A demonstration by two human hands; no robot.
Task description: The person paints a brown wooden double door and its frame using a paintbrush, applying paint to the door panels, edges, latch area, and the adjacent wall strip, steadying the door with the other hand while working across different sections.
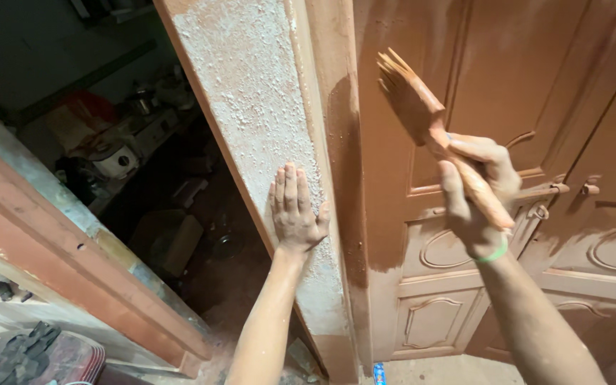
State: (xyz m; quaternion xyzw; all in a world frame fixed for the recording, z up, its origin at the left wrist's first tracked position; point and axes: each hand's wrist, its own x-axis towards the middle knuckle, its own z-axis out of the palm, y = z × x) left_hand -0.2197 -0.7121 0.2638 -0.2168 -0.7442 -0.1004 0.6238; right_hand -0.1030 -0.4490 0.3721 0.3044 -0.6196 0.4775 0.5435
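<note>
My right hand [480, 194] grips the handle of a wide paintbrush [413, 100] loaded with brown paint, bristles pointing up and held just off a panelled wooden door [458, 285]. The door's upper part is freshly coated brown; its lower panels are paler. My left hand [295, 212] lies flat, fingers up, on the rough white plastered edge of the wall [251, 93] beside the brown door frame [336, 107]. A green band circles my right wrist.
A second panelled door leaf [607, 235] with a metal latch [557, 189] stands to the right. Left of the wall, a dim room holds cluttered shelves and a cardboard box [172, 239]. A brown-edged plank [73, 264] leans at the lower left.
</note>
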